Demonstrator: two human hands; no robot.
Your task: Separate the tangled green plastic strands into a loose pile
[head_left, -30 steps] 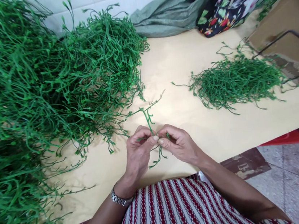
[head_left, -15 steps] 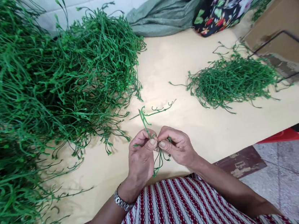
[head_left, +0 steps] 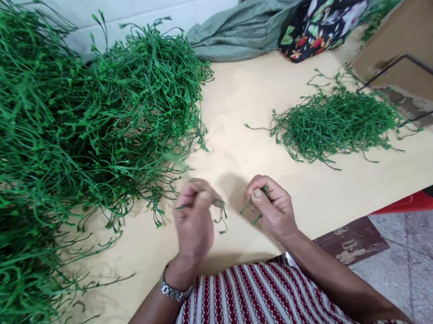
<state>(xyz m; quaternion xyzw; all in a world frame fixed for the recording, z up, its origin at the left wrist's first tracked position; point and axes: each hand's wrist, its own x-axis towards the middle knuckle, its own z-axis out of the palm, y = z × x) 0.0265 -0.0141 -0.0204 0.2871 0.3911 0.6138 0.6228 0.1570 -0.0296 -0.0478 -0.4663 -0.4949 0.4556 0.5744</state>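
In the head view my left hand [head_left: 194, 220] is closed, thumb against fingers, on a green plastic-looking plant stem [head_left: 223, 216] whose curled tips hang out on the right. A blurred green end shows above that hand. My right hand [head_left: 272, 207] is apart from it, pinching a few short green sprigs [head_left: 258, 218] that poke out below the thumb. Both hands hover over the pale table [head_left: 227, 124] near its front edge. Left of them rises a large heap of long green stems [head_left: 89, 125]. A smaller pile of green sprigs [head_left: 338, 123] lies to the right.
At the back are a grey-green woven sack [head_left: 240, 30] and a black floral bag [head_left: 325, 20]. On the right stands a cardboard box [head_left: 411, 48], with a black wire frame [head_left: 407, 57] before it. Something red [head_left: 414, 199] lies below the table's right edge.
My hands were together on one bunch of stems; they have now separated, left hand leftward and right hand rightward, each with green pieces. The loose sprig on the table above them no longer shows.
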